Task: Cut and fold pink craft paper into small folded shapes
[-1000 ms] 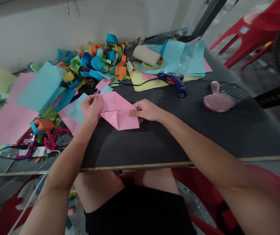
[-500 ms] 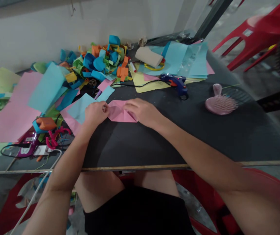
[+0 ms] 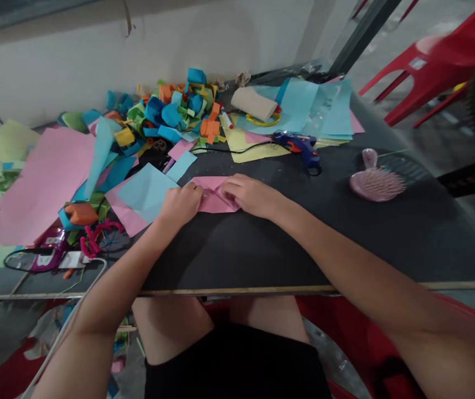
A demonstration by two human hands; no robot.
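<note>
A pink sheet of folded paper [image 3: 216, 205] lies on the dark table, with creases meeting near its middle. My left hand [image 3: 185, 200] grips its left part, fingers curled and pressed together. On the right side my right hand [image 3: 243, 194] pinches a folded flap of the same sheet. The fingertips of both hands are close together over the paper and hide some of the folds. Just left of my left hand, a light blue sheet [image 3: 144, 191] rests on another pink sheet [image 3: 132, 224].
Folded colored paper pieces [image 3: 171, 111] are heaped at the back. A blue glue gun [image 3: 301, 148] lies right of them, near a cardboard roll [image 3: 254, 103]. At the right is a pink hairbrush [image 3: 376, 184]. Pink pliers [image 3: 96, 238] and a purple device [image 3: 52, 249] lie at left.
My left hand has moved right, from the paper's left edge onto its left part. My right hand still holds the right side. The view has shifted slightly.
</note>
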